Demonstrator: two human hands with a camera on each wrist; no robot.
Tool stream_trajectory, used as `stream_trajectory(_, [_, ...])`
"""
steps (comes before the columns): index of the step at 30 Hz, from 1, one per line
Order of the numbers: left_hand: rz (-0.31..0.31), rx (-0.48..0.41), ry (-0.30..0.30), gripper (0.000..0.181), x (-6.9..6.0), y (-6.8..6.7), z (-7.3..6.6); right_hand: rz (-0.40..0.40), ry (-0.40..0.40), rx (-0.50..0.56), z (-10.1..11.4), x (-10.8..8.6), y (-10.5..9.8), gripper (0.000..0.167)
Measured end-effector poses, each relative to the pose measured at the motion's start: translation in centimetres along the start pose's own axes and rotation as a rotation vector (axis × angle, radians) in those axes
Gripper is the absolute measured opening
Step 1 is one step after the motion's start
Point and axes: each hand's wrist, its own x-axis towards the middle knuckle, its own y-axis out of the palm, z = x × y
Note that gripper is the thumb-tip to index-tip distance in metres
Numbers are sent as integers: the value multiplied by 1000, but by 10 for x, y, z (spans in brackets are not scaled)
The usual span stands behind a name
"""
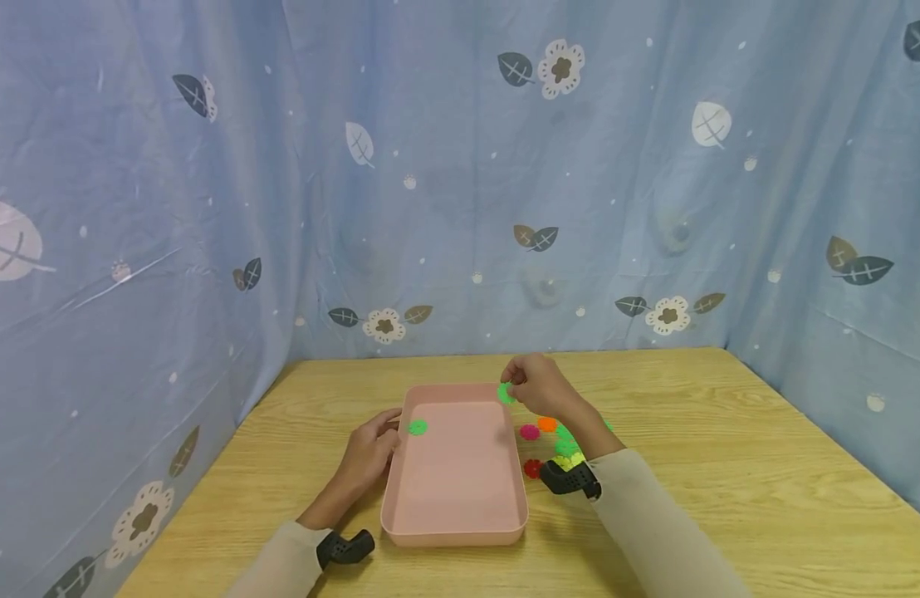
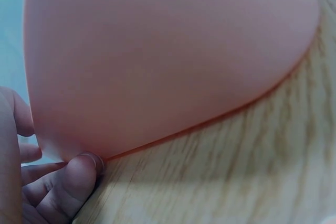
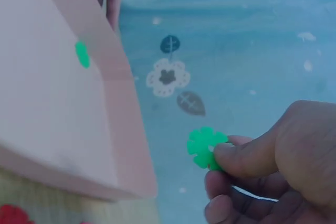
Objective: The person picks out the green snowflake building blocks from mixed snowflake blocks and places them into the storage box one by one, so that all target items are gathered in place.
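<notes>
A pink rectangular tray (image 1: 454, 538) lies on the wooden table. My right hand (image 1: 538, 386) pinches a green flower-shaped piece (image 1: 506, 393) between thumb and fingers at the tray's back right corner; the right wrist view shows the piece (image 3: 206, 147) beside the tray's wall. Another green piece (image 1: 418, 427) lies in the tray near its left wall. At the tray's left side, my left hand (image 1: 369, 453) touches the outer wall. In the left wrist view the thumb and fingers of this hand (image 2: 52, 187) rest against the tray's lower edge, with fingers bent.
Right of the tray, partly hidden by my right forearm, lie several flower-shaped pieces: a pink one (image 1: 530, 432), an orange one (image 1: 547, 423), a red one (image 1: 533, 468), and green and yellow ones (image 1: 568, 440). A blue patterned curtain (image 1: 460, 208) hangs behind the table (image 1: 729, 465).
</notes>
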Motion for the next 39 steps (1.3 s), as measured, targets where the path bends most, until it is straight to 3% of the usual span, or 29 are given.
stream_trajectory(7, [2,-14,-3,51,-1,-1,-1,-21,-26,-52,27,19,7,7])
stream_trajectory(15, [0,1,-16,50,-1,-1,-2,7,-63,-106,38,42,20,8])
stream_trajectory(20, [0,-12,-19,51,-1,-3,-2,14,-66,-71,40,50,29,8])
stream_trajectory(26, [32,-69,-25,50,-2,0,-1,61,-15,21,30,51,44,6])
stream_trajectory(30, [20,-66,-17,50,-1,2,-1,82,5,55,26,52,55,6])
stream_trajectory(35, [16,-71,-25,50,-1,1,-2,99,40,47,24,54,67,5])
stream_trajectory(39, [31,-90,-38,51,-3,-1,-2,110,108,-35,21,55,80,6])
